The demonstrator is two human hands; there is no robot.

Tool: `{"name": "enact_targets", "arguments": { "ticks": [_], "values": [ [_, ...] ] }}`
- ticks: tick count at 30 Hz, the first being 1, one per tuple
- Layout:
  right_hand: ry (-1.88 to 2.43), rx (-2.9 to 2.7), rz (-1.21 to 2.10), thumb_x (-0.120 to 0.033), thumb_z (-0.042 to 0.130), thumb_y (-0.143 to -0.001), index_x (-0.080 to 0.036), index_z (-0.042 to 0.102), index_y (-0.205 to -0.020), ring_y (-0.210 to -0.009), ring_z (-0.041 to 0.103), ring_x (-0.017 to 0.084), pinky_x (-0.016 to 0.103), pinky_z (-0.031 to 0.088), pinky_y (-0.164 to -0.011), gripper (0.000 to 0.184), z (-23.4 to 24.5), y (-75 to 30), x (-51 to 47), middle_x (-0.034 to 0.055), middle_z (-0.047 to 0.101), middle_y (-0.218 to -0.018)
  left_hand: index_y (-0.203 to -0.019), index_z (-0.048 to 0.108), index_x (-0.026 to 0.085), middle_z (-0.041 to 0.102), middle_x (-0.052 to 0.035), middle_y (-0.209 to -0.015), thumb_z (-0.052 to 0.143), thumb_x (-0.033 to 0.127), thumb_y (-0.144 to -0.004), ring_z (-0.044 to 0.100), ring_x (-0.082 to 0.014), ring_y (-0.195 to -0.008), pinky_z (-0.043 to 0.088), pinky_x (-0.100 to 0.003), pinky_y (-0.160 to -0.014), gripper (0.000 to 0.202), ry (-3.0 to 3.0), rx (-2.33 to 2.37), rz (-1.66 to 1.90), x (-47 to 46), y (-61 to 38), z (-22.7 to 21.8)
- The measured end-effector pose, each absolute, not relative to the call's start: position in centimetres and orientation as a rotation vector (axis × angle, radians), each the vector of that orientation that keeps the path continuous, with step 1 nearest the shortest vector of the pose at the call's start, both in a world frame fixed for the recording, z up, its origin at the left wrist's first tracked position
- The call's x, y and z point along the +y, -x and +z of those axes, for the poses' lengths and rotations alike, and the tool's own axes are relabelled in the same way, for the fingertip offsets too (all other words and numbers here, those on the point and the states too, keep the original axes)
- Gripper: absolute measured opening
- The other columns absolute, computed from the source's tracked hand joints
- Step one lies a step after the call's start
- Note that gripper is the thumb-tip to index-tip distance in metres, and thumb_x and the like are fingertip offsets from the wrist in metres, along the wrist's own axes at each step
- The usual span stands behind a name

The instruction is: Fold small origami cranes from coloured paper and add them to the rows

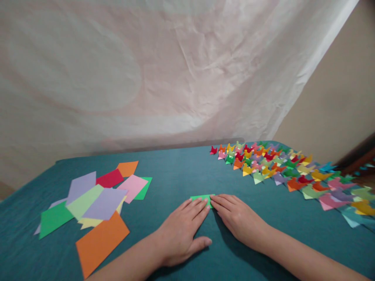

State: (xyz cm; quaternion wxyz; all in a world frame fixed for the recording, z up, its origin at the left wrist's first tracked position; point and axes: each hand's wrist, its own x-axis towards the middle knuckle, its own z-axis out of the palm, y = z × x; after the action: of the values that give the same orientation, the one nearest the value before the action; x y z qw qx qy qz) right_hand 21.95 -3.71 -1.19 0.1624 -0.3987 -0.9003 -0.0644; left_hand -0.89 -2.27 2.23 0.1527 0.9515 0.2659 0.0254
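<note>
- Pink-and-white backdrop (181, 78) fills the top of the view, wrinkled and hanging behind everything.
- Table (181, 168) is next, covered in teal cloth, and all the paper stuff sits on it.
- Off to the right are rows of little folded shapes (294, 184), all sorts of colours, kinda bird-like.
- Over on the left, flat sheets (104, 203) lie loose and overlapping: orange, green, lilac, red, pink, yellow.
- Left hand (184, 226) is palm-down, fingers stretched flat over the near side of the green paper, thumb stuck out away from them.
- Right hand (238, 216) comes in at the paper's right end, fingers close together with the tips on it. Thumb's hidden, so I can't tell if it's pinching anything.
- Smallest one is the green paper (203, 196), flat on the table in the middle, mostly under those fingertips. Looks like a narrow folded strip, so I'd call this step pressing a crease. Imo the next move calls for running firm pressure along the fold, one hand keeping the edges lined up so nothing slips. Can't make out the layers from here.
</note>
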Motion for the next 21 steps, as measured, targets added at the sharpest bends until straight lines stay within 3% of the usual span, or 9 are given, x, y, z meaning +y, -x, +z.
{"name": "enact_targets", "arguments": {
  "ticks": [8, 21],
  "values": [
    [1.162, -2.588, -0.193, -0.009, 0.049, -0.084, -0.014, 0.054, -0.122, -0.109, 0.053, 0.024, 0.040, 0.046, -0.091, 0.038, -1.0, -21.8, -3.7, 0.0119, 0.057, -0.123, -0.143, 0.022, 0.018, 0.024, -0.0103, -0.148, 0.032, 0.056, -0.090, 0.023, -0.0246, -0.136, 0.019, -0.043, -0.112, 0.065, -2.751, 0.740, 0.046, -1.8, 1.1, 2.5],
    [1.208, -2.648, -0.143, -0.012, 0.049, -0.086, -0.016, 0.052, -0.123, -0.109, 0.052, 0.024, 0.041, 0.042, -0.093, 0.037, 0.0, -21.5, -3.7, 0.0111, 0.056, -0.124, -0.132, 0.042, 0.016, 0.041, -0.0124, -0.139, 0.041, 0.052, -0.089, 0.040, -0.0272, -0.126, 0.029, -0.043, -0.106, 0.057, -2.836, 0.881, 0.044, -1.9, 1.1, 3.7]
  ]
}}
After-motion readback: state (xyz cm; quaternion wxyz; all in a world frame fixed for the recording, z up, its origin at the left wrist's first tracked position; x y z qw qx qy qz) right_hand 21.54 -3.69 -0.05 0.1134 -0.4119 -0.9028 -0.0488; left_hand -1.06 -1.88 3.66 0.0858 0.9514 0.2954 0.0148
